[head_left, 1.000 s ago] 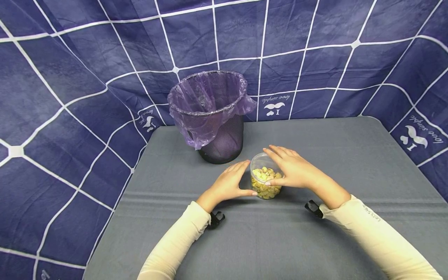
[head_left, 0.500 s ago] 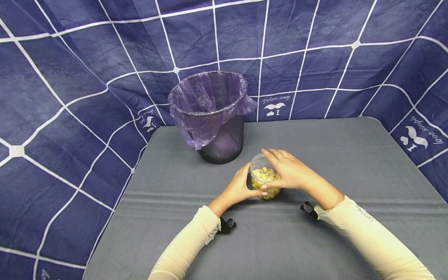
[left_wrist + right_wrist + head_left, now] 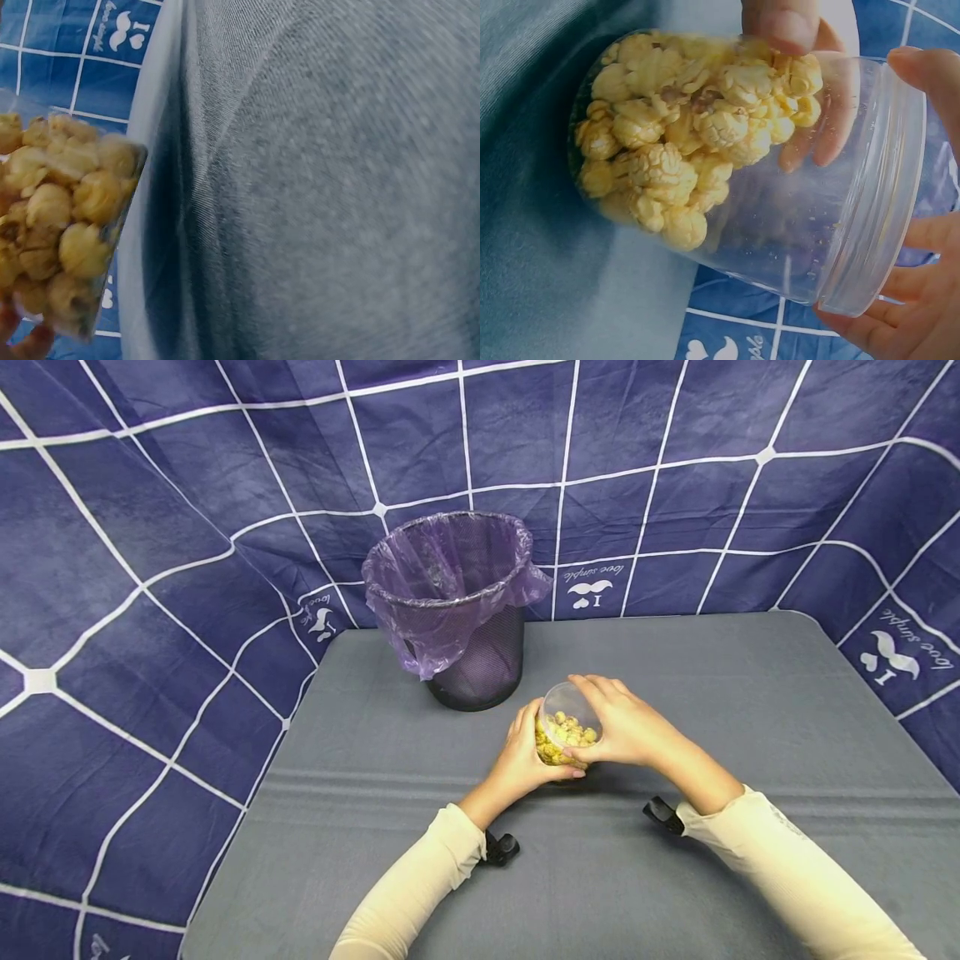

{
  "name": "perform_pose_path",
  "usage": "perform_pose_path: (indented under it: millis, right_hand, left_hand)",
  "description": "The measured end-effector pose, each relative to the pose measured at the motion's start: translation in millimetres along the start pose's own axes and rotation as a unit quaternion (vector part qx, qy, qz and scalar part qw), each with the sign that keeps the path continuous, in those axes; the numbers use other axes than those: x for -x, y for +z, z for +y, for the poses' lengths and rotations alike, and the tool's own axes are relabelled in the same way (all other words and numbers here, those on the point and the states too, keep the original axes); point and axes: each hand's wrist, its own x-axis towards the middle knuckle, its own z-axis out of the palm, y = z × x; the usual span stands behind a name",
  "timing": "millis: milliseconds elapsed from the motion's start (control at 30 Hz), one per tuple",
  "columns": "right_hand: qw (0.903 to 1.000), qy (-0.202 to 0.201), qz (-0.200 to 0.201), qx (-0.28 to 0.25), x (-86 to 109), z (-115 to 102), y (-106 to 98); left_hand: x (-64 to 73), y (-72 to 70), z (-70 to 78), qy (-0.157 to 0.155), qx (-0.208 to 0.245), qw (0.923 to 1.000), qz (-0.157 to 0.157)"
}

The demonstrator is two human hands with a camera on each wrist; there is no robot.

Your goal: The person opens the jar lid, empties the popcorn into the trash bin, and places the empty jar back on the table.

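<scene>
A clear plastic jar (image 3: pixel 564 735) of yellow popcorn (image 3: pixel 667 150), with a clear lid (image 3: pixel 877 187), is between my two hands. My left hand (image 3: pixel 521 756) grips the jar's body; in the right wrist view its thumb (image 3: pixel 791 30) presses the near wall and fingers show through behind. My right hand (image 3: pixel 626 725) holds the lid from the right, its fingers curled round the rim. In the left wrist view the popcorn-filled lower part of the jar (image 3: pixel 67 217) appears at the left edge. The jar leans a little; whether its base touches the table is hard to tell.
Behind the jar, to the left, stands a black mesh bin (image 3: pixel 487 660) with a purple plastic liner (image 3: pixel 427 635) over its rim. Grey cloth covers the table (image 3: pixel 712 693). A blue sheet with white lines (image 3: pixel 660 485) hangs along the back and sides.
My left hand has moved right and closed round the jar's body. My right hand has taken hold of the lid. The jar now leans and sits slightly higher in the head view.
</scene>
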Motion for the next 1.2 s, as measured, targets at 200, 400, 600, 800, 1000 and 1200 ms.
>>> perform_pose_path:
  millis: [200,400,600,800,1000,1200]
  right_hand:
    - [0.9996,0.012,0.015,-0.023,5.5,-3.8,-5.9]
    - [0.9989,0.011,0.022,-0.039,12.1,-3.8,-6.5]
    - [0.9988,-0.003,0.014,-0.047,16.2,-2.6,-7.2]
    - [0.9978,-0.031,0.012,-0.058,17.8,-1.4,-6.8]
    - [0.9967,-0.051,0.012,-0.062,19.6,-1.3,-2.2]
    - [0.9948,-0.077,0.024,-0.063,19.8,0.3,3.0]
  left_hand:
    - [-2.0,-1.5,7.2,0.021,-0.071,0.9969,0.027]
    - [-3.0,-8.2,12.1,0.048,-0.119,0.9916,0.018]
    - [-3.4,-15.5,16.8,0.078,-0.160,0.9839,0.012]
    - [-4.6,-21.7,20.4,0.092,-0.167,0.9816,0.003]
    - [-4.0,-24.6,18.5,0.101,-0.190,0.9765,-0.017]
    - [-4.0,-26.8,16.2,0.119,-0.203,0.9719,-0.016]
